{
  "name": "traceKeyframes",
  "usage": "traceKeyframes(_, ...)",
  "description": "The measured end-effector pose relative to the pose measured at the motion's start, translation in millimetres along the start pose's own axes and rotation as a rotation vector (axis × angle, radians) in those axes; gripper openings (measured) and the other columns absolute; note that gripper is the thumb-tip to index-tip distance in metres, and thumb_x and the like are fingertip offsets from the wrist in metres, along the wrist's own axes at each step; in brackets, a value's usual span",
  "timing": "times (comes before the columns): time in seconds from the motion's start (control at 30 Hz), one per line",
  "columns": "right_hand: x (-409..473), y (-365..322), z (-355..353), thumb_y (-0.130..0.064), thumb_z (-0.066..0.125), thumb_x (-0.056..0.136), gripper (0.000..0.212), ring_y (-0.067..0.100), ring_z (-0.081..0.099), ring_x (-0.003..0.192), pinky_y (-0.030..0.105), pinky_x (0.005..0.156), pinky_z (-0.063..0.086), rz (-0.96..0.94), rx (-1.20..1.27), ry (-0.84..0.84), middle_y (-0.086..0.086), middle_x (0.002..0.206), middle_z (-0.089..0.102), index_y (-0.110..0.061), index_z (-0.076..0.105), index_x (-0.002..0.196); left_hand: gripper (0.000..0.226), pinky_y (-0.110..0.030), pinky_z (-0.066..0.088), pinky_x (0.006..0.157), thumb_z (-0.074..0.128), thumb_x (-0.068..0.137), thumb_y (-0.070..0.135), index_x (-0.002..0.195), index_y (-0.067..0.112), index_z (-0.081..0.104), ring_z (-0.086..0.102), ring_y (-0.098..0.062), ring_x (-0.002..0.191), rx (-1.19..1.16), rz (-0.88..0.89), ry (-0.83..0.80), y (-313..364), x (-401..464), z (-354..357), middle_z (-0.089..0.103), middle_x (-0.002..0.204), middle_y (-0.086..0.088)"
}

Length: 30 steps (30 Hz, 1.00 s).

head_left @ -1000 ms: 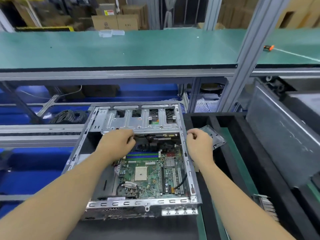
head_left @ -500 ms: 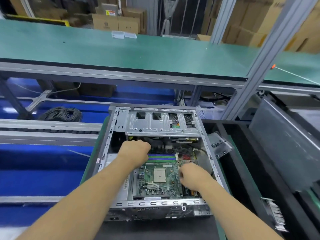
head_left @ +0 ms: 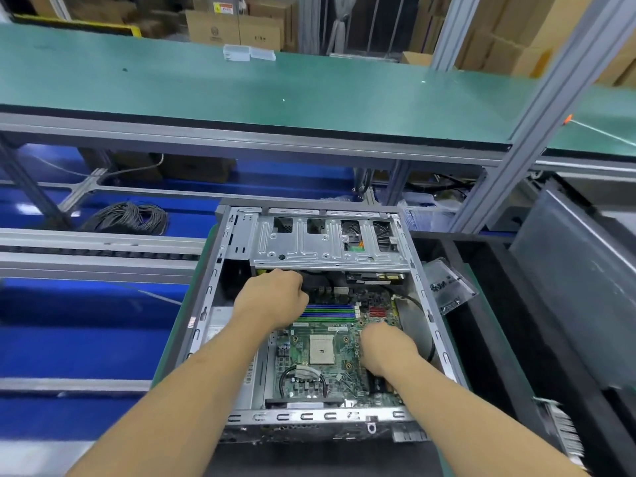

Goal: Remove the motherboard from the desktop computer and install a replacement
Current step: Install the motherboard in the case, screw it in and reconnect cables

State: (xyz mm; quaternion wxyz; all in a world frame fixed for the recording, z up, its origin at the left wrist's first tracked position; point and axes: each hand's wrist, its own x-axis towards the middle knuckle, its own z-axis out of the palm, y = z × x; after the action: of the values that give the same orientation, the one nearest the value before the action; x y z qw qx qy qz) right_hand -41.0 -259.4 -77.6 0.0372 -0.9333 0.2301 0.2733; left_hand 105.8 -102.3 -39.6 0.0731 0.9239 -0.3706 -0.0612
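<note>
Both hands, left point(head_left: 272, 297) and right point(head_left: 387, 346), grip unclear, on motherboard point(head_left: 323, 352) beneath metal drive cage point(head_left: 323, 249).

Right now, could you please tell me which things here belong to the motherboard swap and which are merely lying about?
Job: motherboard; computer case; left hand; right hand.
Lying about: cable coil; clear plastic piece; cardboard boxes.

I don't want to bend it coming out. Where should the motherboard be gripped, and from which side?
Probably by its bare edges, from above: the motherboard lies flat in the case, walled all round. The drive cage overhangs its far end, so lift the near edge first. The left hand and right hand already reach in.
</note>
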Motion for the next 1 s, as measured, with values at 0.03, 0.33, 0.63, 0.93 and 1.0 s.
traceKeyframes(0.03, 1, 0, 1, -0.013, 0.059, 0.093, 0.007, 0.025, 0.060, 0.075, 0.032, 0.065, 0.051, 0.011, -0.008, 0.001, 0.004, 0.085, 0.060, -0.010, 0.063, 0.097, 0.020, -0.030, 0.043, 0.057, 0.043, 0.091, 0.030, 0.078, 0.021, 0.054, 0.057, -0.019, 0.063, 0.006, 0.001, 0.000, 0, 0, 0, 0.057, 0.071, 0.004)
traceKeyframes(0.33, 9, -1, 3, -0.014, 0.056, 0.090, 0.018, 0.018, 0.054, 0.066, 0.029, 0.056, 0.046, 0.061, 0.135, -0.190, 0.002, 0.075, 0.055, -0.013, 0.051, 0.073, 0.019, -0.031, 0.042, 0.060, 0.043, 0.090, 0.030, 0.079, 0.019, 0.055, 0.057, -0.020, 0.064, -0.006, -0.015, 0.020, 2, -2, -1, 0.057, 0.072, 0.004)
traceKeyframes(0.63, 8, 0, 5, -0.008, 0.061, 0.089, 0.025, 0.013, 0.046, 0.054, 0.022, 0.041, 0.035, 0.158, 0.425, 0.005, 0.000, 0.068, 0.049, -0.015, 0.045, 0.072, 0.019, -0.031, 0.042, 0.059, 0.043, 0.089, 0.029, 0.078, 0.019, 0.055, 0.056, -0.020, 0.062, -0.014, -0.031, 0.016, 2, -2, -2, 0.058, 0.071, 0.004)
traceKeyframes(0.93, 14, 0, -3, -0.027, 0.070, 0.089, 0.039, 0.016, 0.051, 0.050, 0.022, 0.045, 0.038, 0.160, 0.442, 0.202, 0.001, 0.060, 0.053, -0.015, 0.044, 0.062, 0.020, -0.031, 0.051, 0.061, 0.044, 0.089, 0.029, 0.078, 0.018, 0.057, 0.061, -0.023, 0.064, 0.065, 0.035, -0.048, 4, -1, -4, 0.061, 0.069, 0.002)
traceKeyframes(1.0, 15, -1, -2, -0.020, 0.066, 0.091, 0.032, 0.018, 0.056, 0.060, 0.025, 0.051, 0.044, 0.141, 0.377, 0.150, 0.001, 0.069, 0.054, -0.015, 0.046, 0.068, 0.019, -0.031, 0.048, 0.059, 0.044, 0.090, 0.028, 0.075, 0.019, 0.053, 0.060, -0.024, 0.064, 0.098, 0.058, -0.077, 6, -2, -6, 0.059, 0.069, 0.001)
